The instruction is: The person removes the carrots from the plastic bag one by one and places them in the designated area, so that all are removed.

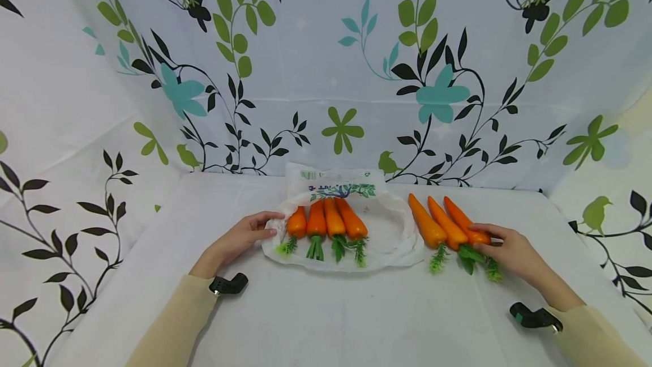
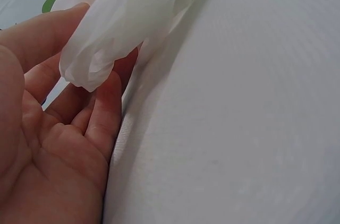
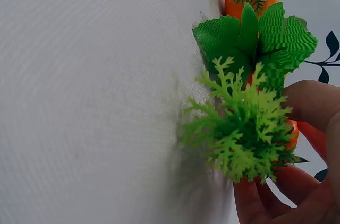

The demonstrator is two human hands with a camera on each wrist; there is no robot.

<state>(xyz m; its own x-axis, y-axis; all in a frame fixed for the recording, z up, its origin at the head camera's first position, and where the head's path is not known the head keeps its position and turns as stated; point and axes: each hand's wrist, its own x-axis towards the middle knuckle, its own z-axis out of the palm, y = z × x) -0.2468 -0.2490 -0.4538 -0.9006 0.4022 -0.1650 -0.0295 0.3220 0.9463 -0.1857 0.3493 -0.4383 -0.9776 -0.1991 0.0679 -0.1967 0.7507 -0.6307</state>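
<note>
My left hand [image 1: 235, 243] holds the left edge of a white plastic bag [image 1: 392, 228], its thumb and fingers around the crumpled film [image 2: 125, 27] in the left wrist view. Several toy carrots [image 1: 333, 218] lie side by side on the bag, green tops toward me. To the right of it, three more carrots lie slanted on the table: one nearest the bag [image 1: 427, 224], a middle one [image 1: 449, 224] and a rightmost one [image 1: 458, 214]. My right hand [image 1: 517, 254] grips the rightmost carrot near its leafy top [image 3: 241, 128], thumb on one side and fingers on the other.
A white cloth covers the table [image 1: 336, 321]. Behind it hangs a curtain [image 1: 305, 72] printed with leaves, birds and flowers. The bag's printed part [image 1: 338, 183] lies toward the back edge. Black wrist devices [image 1: 229, 284] sit at both cuffs.
</note>
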